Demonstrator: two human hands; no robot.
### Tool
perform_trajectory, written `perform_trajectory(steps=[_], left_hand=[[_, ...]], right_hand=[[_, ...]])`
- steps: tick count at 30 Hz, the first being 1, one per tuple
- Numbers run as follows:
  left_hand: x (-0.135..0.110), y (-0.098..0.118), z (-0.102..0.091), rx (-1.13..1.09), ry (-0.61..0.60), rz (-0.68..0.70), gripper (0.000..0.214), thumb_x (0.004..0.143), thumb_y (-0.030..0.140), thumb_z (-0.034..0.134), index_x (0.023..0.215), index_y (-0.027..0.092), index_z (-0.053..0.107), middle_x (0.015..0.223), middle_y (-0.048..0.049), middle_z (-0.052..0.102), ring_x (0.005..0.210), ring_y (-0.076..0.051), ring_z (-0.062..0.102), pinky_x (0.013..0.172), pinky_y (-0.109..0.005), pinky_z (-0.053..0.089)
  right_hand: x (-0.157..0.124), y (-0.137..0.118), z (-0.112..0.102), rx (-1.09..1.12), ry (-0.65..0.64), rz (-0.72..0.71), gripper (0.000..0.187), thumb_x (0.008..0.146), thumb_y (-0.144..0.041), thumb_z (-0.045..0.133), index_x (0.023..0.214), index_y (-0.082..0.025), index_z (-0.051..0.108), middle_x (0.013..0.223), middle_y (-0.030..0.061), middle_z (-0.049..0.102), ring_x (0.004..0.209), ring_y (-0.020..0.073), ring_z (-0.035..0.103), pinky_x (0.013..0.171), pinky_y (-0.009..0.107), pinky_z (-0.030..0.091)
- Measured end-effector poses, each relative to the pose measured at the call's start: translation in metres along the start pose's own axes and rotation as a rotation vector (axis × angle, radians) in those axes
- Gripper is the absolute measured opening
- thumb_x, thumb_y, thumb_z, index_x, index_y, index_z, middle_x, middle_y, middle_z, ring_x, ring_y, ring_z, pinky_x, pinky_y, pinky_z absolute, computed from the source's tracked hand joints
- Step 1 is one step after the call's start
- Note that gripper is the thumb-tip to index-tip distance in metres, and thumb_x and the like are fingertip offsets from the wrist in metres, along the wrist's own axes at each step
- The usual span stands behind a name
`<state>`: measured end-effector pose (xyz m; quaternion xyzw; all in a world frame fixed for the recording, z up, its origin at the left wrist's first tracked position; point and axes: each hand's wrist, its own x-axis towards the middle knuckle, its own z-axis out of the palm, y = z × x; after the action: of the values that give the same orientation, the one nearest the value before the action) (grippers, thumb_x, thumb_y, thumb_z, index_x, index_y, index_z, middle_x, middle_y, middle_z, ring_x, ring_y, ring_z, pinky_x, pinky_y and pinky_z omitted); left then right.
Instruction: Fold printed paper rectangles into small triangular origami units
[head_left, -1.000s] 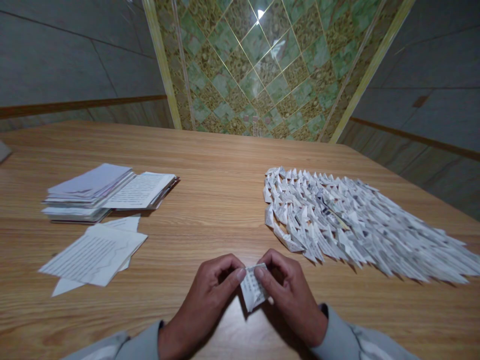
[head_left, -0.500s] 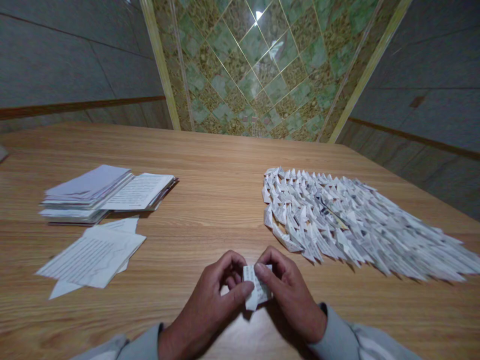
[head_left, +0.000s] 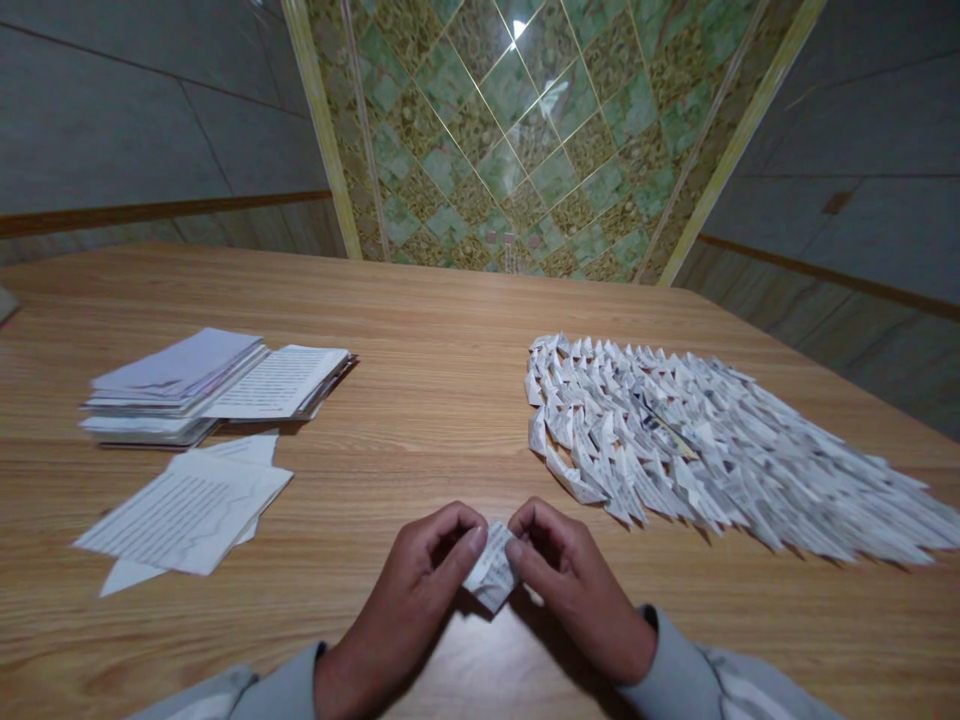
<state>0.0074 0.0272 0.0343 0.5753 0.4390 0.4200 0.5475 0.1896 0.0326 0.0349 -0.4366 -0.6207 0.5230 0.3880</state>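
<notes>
My left hand (head_left: 409, 605) and my right hand (head_left: 574, 585) meet near the table's front edge, both pinching a small folded piece of printed paper (head_left: 491, 578). Thumbs and forefingers press on its top corners, and the paper is creased into a small pointed shape just above the wooden table (head_left: 450, 390). To the right of my hands lies a wide spread of many small folded paper pieces (head_left: 690, 445) laid in overlapping rows.
A stack of printed sheets (head_left: 206, 385) sits at the left of the table. Loose cut sheets (head_left: 184, 510) lie in front of it. A tiled wall (head_left: 517, 130) rises behind the table's far edge.
The small paper has been folded tighter between my fingers, going from a taller upright strip to a shorter pointed shape. My hands have stayed in the same spot.
</notes>
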Motion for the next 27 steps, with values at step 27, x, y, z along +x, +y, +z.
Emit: perform_trajectory(steps=[27], left_hand=[[0.0007, -0.0077, 0.0021, -0.123, 0.173, 0.026, 0.011, 0.081, 0.024, 0.070, 0.092, 0.020, 0.070, 0.086, -0.0022, 0.072, 0.080, -0.018, 0.066, 0.072, -0.026, 0.052]], right_hand=[[0.0000, 0.0063, 0.0015, -0.111, 0.170, -0.080, 0.010, 0.089, -0.030, 0.059, 0.088, -0.020, 0.057, 0.074, -0.0020, 0.055, 0.068, 0.0158, 0.050, 0.062, 0.027, 0.039]])
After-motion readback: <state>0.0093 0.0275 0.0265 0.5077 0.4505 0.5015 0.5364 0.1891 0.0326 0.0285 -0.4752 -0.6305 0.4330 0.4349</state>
